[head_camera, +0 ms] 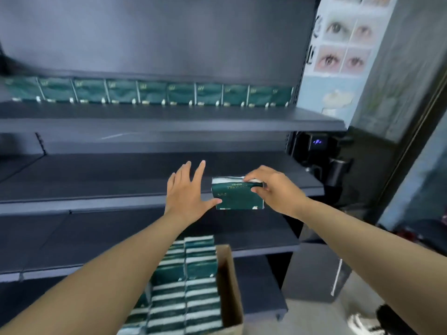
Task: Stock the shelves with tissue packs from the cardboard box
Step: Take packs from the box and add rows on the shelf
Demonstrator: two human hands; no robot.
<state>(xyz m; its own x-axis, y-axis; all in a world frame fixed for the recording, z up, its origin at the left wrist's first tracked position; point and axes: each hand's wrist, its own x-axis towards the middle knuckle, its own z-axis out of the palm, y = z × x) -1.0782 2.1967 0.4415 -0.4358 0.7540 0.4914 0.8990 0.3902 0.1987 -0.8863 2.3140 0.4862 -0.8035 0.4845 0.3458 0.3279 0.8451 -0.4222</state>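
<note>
We face dark metal shelving (169, 122) with a grey back panel (157, 32). To its right a pale blue wall (321, 93) carries a poster of eye close-ups (343, 44), beside a dark door (399, 68) with a black electronic lock (321, 151), above light grey floor (312, 317)

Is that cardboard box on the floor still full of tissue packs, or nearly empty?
Still well filled: the cardboard box shows tightly packed rows of green-and-white tissue packs up to its rim.
</note>
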